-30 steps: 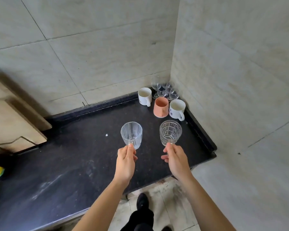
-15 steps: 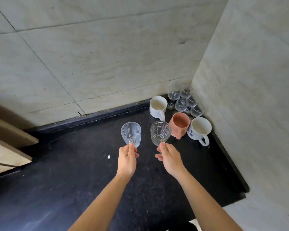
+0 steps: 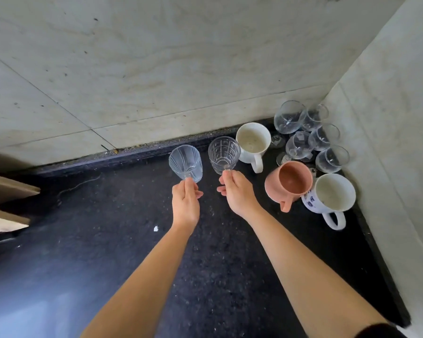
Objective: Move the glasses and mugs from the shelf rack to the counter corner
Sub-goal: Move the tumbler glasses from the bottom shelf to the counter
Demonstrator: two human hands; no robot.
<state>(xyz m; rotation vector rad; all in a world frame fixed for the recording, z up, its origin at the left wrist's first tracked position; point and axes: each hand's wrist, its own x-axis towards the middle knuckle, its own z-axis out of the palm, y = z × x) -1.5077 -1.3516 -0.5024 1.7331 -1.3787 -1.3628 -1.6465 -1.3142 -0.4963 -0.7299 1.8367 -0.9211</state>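
Observation:
My left hand (image 3: 185, 201) pinches the near rim of a clear ribbed glass (image 3: 186, 162). My right hand (image 3: 237, 194) holds a clear grid-cut glass (image 3: 224, 154) the same way. Both glasses are tilted, mouths toward me, above the black counter (image 3: 108, 240) near the back wall. In the counter corner stand a white mug (image 3: 251, 142), a pink mug (image 3: 289, 183), a white mug with blue print (image 3: 330, 195) and several stemmed wine glasses (image 3: 308, 135). The grid-cut glass is just left of the white mug.
Tiled walls (image 3: 156, 69) meet at the corner on the right. A wooden shelf edge (image 3: 7, 191) juts in at the left. A small white speck (image 3: 156, 228) lies on the counter. The counter's front right edge (image 3: 388, 276) drops off to the floor.
Both hands have carried the glasses forward and right toward the corner. The mugs and wine glasses now look much closer, and the grid-cut glass sits beside the white mug.

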